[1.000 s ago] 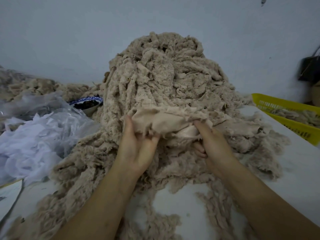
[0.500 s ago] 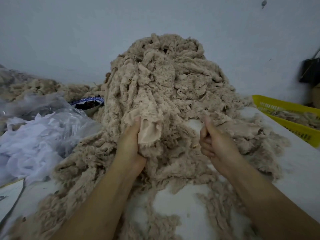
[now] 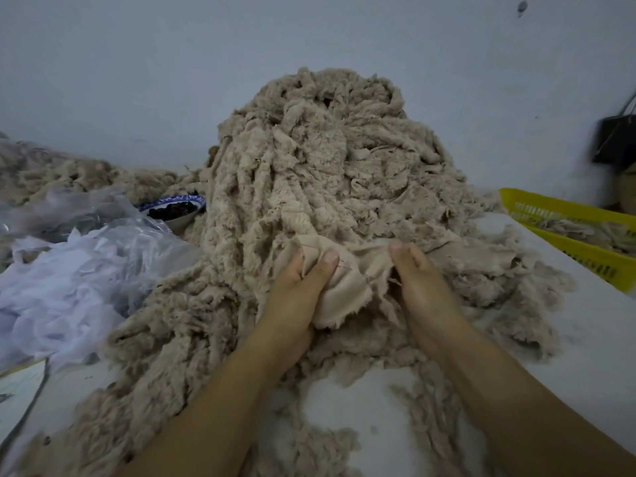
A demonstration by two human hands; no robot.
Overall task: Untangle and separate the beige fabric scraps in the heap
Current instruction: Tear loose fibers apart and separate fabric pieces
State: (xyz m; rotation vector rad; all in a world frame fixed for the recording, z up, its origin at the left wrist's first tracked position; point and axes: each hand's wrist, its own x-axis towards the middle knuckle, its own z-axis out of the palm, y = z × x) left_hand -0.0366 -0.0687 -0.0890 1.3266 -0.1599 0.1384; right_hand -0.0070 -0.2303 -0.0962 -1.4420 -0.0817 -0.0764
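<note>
Lying at nine o'clock, a white pile (image 3: 69,277) of crumpled thin stuff, partly clear plastic, covers the left end of the table (image 3: 585,346). A corner of paper (image 3: 20,383) shows below it at eight o'clock. Past the pile, toward ten o'clock, a bowl (image 3: 175,210) with a blue patterned rim holds something dark and sits just beside the heap (image 3: 327,173).

The heap of beige fabric scraps fills the middle, rising to twelve o'clock against the wall (image 3: 137,80) and spilling in loose strands down to six o'clock around both forearms. More beige scraps trail off behind the white pile.

At the heap's front, the left hand (image 3: 296,290) clenches one smooth scrap (image 3: 347,287), with the thumb pressed on top and the fingers curled beneath the cloth. The scrap's frayed edge hangs between the two hands. Just to the right, the right hand (image 3: 423,287) grasps the same scrap at its other end. One fingertip shows on top, and the rest are tucked under the cloth out of sight.

At three o'clock a yellow basket (image 3: 568,215) sits at the table's edge with a few beige scraps inside. Above it, at two o'clock, a blurred black thing (image 3: 616,139) hangs by the wall.
</note>
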